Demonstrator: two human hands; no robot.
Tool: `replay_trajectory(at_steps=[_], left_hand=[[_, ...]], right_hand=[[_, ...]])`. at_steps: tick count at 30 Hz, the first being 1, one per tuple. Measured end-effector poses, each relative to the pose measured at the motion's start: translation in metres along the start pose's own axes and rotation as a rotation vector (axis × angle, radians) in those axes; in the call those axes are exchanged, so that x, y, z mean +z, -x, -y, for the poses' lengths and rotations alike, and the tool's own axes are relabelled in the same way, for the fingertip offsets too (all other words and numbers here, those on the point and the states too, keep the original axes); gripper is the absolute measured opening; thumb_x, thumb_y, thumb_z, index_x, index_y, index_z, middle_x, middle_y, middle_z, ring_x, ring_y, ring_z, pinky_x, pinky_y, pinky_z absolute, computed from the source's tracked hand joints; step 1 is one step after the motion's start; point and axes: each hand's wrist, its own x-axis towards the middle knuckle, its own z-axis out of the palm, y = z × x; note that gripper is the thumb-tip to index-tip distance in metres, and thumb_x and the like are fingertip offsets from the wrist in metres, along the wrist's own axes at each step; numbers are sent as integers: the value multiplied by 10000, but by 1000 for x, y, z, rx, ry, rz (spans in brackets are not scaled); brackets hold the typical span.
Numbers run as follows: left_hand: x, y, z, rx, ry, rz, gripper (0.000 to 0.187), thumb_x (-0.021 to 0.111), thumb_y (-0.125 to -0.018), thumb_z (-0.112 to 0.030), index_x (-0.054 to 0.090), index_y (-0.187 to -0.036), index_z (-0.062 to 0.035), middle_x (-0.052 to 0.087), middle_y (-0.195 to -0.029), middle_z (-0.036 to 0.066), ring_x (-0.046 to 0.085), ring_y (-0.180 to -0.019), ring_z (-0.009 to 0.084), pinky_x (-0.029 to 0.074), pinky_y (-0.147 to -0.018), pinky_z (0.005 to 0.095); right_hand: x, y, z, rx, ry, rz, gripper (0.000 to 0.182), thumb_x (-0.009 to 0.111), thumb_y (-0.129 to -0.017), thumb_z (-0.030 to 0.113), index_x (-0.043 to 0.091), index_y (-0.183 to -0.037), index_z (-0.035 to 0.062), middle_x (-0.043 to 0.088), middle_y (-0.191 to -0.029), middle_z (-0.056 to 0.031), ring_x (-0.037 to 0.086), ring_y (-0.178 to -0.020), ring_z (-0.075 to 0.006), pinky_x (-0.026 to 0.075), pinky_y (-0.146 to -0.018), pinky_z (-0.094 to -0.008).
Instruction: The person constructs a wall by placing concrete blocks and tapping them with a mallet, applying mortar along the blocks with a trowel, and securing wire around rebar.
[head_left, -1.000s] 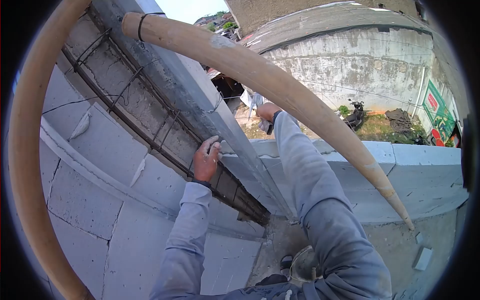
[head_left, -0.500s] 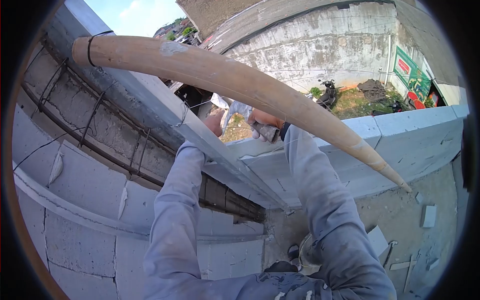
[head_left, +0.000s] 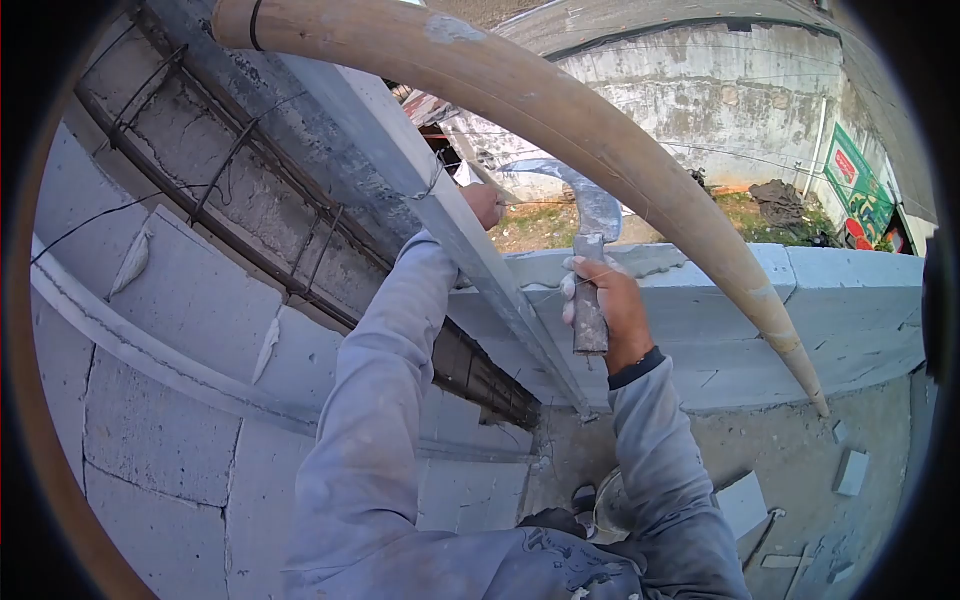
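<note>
My right hand (head_left: 608, 305) grips the short, worn handle of a sickle (head_left: 598, 212). Its broad grey blade points up and hooks to the left, above the low block wall (head_left: 720, 300). White residue coats some of the right fingers. Beyond a slanting grey beam (head_left: 450, 225), my left hand (head_left: 484, 205) is closed near the wall top; the beam covers the wrist area, and what its fingers hold is hidden. A pale scrap (head_left: 465, 174) shows beside that hand. Wet-looking mortar (head_left: 650, 262) lies along the wall's top, just behind my right hand.
A thick bamboo pole (head_left: 560, 110) arches across in front, down to the floor at right. At left are steel reinforcing bars (head_left: 240, 160) and pale blocks (head_left: 150, 430). A bucket (head_left: 612, 505), block pieces (head_left: 742, 503) and a hammer-like tool (head_left: 765, 535) sit below.
My right hand has come back toward me and lower, turning the sickle so that its blade stands upright. The view has shifted, and my left hand stays beyond the beam.
</note>
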Motion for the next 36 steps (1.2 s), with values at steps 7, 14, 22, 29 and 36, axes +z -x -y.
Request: replay_trajectory(at_steps=[7,14,22,29,36], left_hand=[[-1,1,3,-105,507,-215,198,548,-856,-208,583,-785,-27,587,-658,77,566,-624,156,457,-601,275],[43,16,31,-100,1851,-510,124,518,-891,-151,492,-980,-68,595,-773,68,615,-715,193,526,-631,304],[15,68,-3,-335,1791,-696,257,480,-888,-205,555,-1057,-26,625,-1019,180,630,-857,262,517,-751,326],[15,127,-17,-506,1870,-801,118,410,-877,-81,502,-942,-47,580,-1030,132,572,-959,238,453,-838,340],[40,181,-57,-392,2016,-977,235,391,-932,-144,466,-1121,-27,500,-1221,146,396,-1245,268,219,-1084,407]], right_hand=[[-14,74,-26,-68,-58,15,238,523,-854,197,473,-1005,20,546,-651,-83,524,-449,-162,436,-417,-251],[-36,120,-30,-71,102,24,290,531,-849,204,458,-1050,8,548,-694,-79,531,-530,-135,446,-459,-247],[-47,152,-35,-61,199,21,284,528,-841,168,458,-1064,7,545,-675,-79,518,-491,-145,445,-433,-258],[-61,173,-45,-39,197,-3,289,528,-854,171,444,-1074,3,545,-692,-68,524,-518,-137,443,-473,-254],[-78,186,-45,7,273,-35,279,535,-858,174,454,-1070,12,557,-713,-53,533,-545,-131,440,-511,-253]])
